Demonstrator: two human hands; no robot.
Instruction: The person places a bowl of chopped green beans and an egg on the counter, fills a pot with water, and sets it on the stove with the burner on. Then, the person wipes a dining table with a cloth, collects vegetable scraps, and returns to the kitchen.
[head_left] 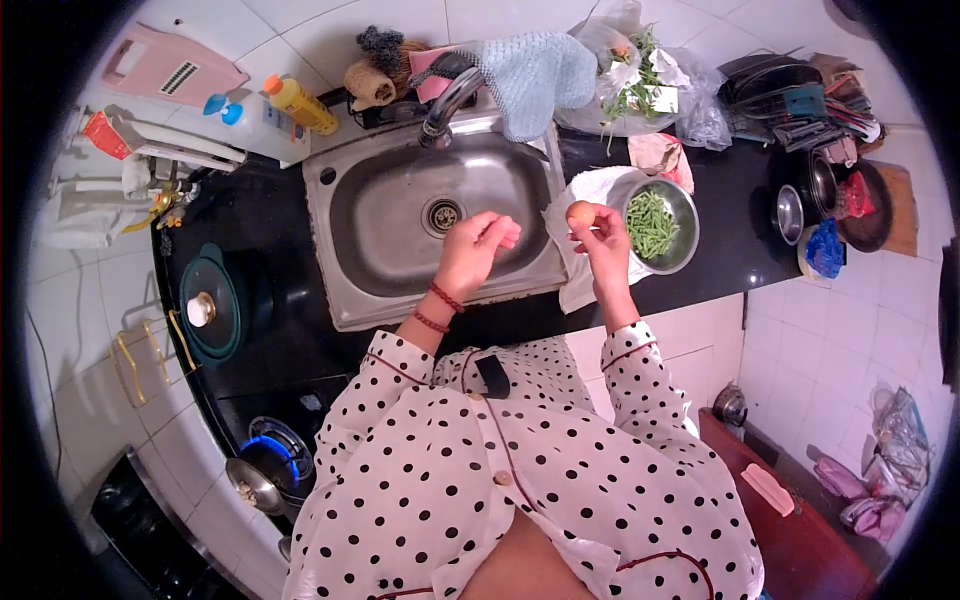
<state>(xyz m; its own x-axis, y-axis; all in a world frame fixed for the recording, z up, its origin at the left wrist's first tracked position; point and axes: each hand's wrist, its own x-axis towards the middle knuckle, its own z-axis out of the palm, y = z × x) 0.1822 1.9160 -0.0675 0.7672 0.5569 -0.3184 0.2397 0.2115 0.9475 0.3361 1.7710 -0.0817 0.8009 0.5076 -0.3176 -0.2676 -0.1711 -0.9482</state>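
Note:
Over the sink (pixel 380 205), my left hand (pixel 475 252) is closed with its fingers curled together; nothing shows in it. Two red beaded bracelets (pixel 440 305) circle that wrist. My right hand (pixel 606 248) pinches a brown egg (pixel 580 212) between thumb and fingers, just past the sink's right edge. Right beside that hand stands a metal bowl (pixel 684 218) of cut green beans (pixel 650 224). A white cloth (pixel 578 288) lies partly under the bowl and my right hand.
A faucet (pixel 436 125) and hanging blue cloth (pixel 530 85) are behind the sink. Bagged greens (pixel 640 80) stand at the back right. A dark green pot (pixel 212 300) sits left; below it, a blue flame (pixel 272 458) burns beside a small pan (pixel 253 488).

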